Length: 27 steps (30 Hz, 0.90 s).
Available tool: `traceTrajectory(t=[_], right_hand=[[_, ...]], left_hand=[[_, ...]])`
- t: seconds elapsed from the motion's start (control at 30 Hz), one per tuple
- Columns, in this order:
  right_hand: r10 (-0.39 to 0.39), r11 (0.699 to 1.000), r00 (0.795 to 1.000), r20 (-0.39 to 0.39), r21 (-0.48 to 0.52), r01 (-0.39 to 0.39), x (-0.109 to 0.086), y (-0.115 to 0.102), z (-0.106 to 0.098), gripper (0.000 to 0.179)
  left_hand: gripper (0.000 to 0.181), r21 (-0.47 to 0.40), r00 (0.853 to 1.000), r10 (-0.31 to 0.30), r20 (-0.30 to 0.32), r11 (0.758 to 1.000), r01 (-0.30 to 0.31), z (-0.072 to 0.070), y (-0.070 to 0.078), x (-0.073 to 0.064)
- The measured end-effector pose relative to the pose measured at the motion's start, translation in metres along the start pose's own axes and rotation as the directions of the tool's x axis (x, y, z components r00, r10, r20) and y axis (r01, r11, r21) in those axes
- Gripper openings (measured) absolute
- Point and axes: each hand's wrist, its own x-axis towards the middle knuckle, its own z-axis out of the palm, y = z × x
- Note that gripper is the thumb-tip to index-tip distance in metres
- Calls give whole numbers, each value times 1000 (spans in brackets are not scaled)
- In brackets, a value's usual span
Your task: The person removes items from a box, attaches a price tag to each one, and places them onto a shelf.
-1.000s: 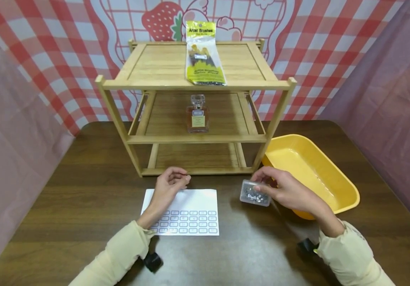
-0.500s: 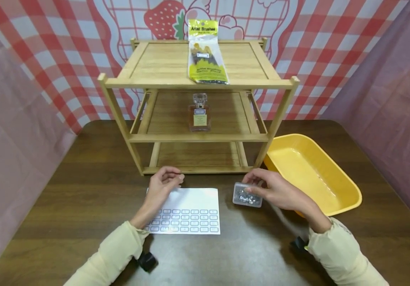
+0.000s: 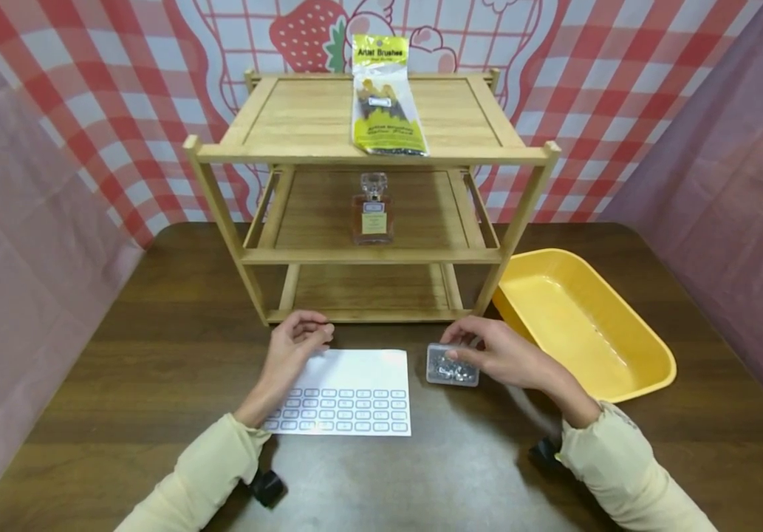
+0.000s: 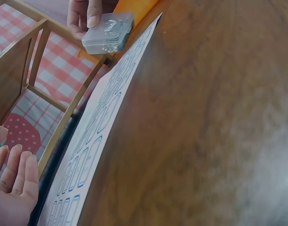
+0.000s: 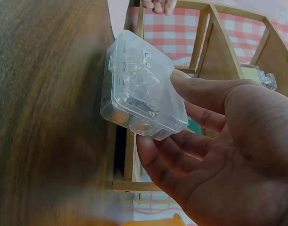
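My right hand grips a small clear plastic box by its right side, thumb on the lid and fingers underneath. Small shiny pieces show through the plastic, and the right wrist view has the lid of this box closed, with a small label on it. Over the left part of a white sheet of printed labels is my left hand, its fingers loosely bent. In the left wrist view that hand has nothing between thumb and fingers. The sheet lies flat on the table, printed rows toward me.
A three-tier wooden rack stands behind the hands. On its top shelf lies a pack of artist brushes; a perfume bottle stands on the middle one. To the right is a yellow plastic basin, close beside the rack's leg.
My right hand has moved left with the box, bringing it closer to the label sheet. My left hand has shifted slightly left, uncovering more of the sheet.
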Motion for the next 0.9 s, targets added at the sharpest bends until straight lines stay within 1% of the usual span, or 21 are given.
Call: traceTrajectory(t=[0.2, 0.37, 0.63, 0.9], right_hand=[[11, 1000, 1000, 2, 11, -11, 2, 1, 0, 10], [-10, 1000, 1000, -11, 13, 10, 3, 3, 2, 7], [0, 1000, 1000, -18, -19, 0, 6, 7, 6, 7], [-42, 996, 998, -50, -82, 37, 9, 11, 11, 10]], left_hand=[[24, 5, 1000, -2, -2, 1000, 2, -2, 0, 0], [24, 10, 1000, -3, -2, 1000, 3, -5, 1, -1], [24, 18, 1000, -13, -2, 1000, 13, -7, 2, -2], [22, 24, 1000, -6, -6, 1000, 6, -7, 0, -2]])
